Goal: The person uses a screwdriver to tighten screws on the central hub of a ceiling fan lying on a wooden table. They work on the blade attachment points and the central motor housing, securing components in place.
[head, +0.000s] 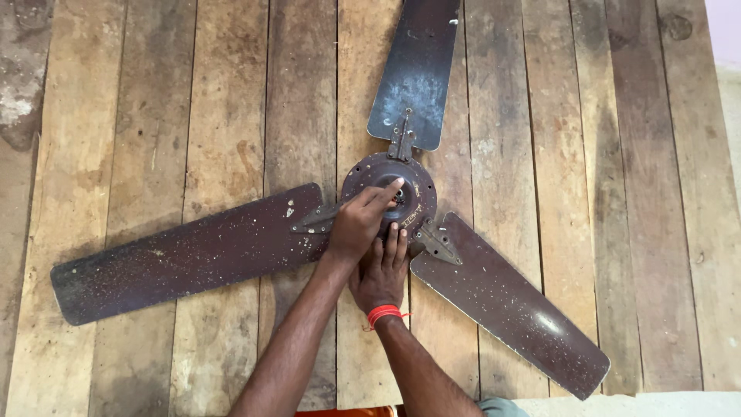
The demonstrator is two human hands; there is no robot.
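Brown ceiling fan (390,197) lies flat on the wooden planks (154,116), blades at twelve, four and eight o'clock. Left hand (356,224) points a fingertip into the hub's centre, other fingers curled; right hand (382,270) presses open against the hub's six o'clock edge, probably steadying it.

Worn wooden planks (193,116) run lengthwise, stained and scratched. A pale, crumbling patch (19,93) marks the upper left corner. A light concrete strip (729,123) borders the right edge.

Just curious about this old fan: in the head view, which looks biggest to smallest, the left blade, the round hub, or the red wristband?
1. Left blade
2. Round hub, partly covered by the hands
3. Red wristband
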